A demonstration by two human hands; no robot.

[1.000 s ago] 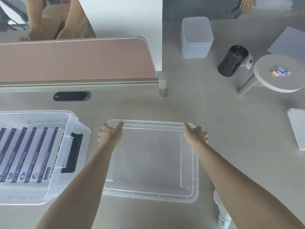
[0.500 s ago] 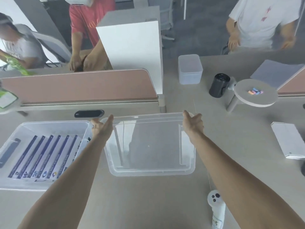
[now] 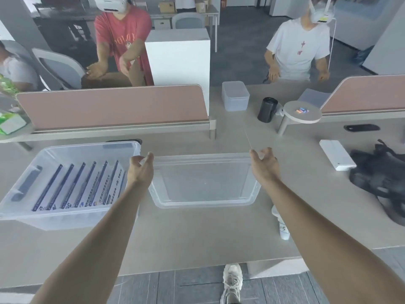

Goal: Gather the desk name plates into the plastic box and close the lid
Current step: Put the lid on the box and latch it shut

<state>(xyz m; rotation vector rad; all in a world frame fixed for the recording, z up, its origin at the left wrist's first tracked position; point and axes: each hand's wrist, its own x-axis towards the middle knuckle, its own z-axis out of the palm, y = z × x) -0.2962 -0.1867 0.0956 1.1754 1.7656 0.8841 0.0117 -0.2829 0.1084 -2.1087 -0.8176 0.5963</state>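
The clear plastic lid (image 3: 203, 185) is held above the desk in front of me. My left hand (image 3: 141, 168) grips its far left corner and my right hand (image 3: 264, 164) grips its far right corner. To the left stands the open clear plastic box (image 3: 24, 213) with black side handles. Inside it several white desk name plates (image 3: 81, 187) with dark blue edges stand in a row. The lid's left edge is close beside the box's right rim.
A pink desk divider (image 3: 114, 105) runs along the back. Behind the lid are a small white container (image 3: 235, 96), a black cylinder (image 3: 267, 109) and a round stand (image 3: 302, 111). A white box (image 3: 337, 154), a black bag (image 3: 381, 178) and a white controller (image 3: 282, 227) lie right. People sit across.
Both hands have taken the lid off the desk and lifted it, with its far edge raised. My head has moved back, so more of the room shows.
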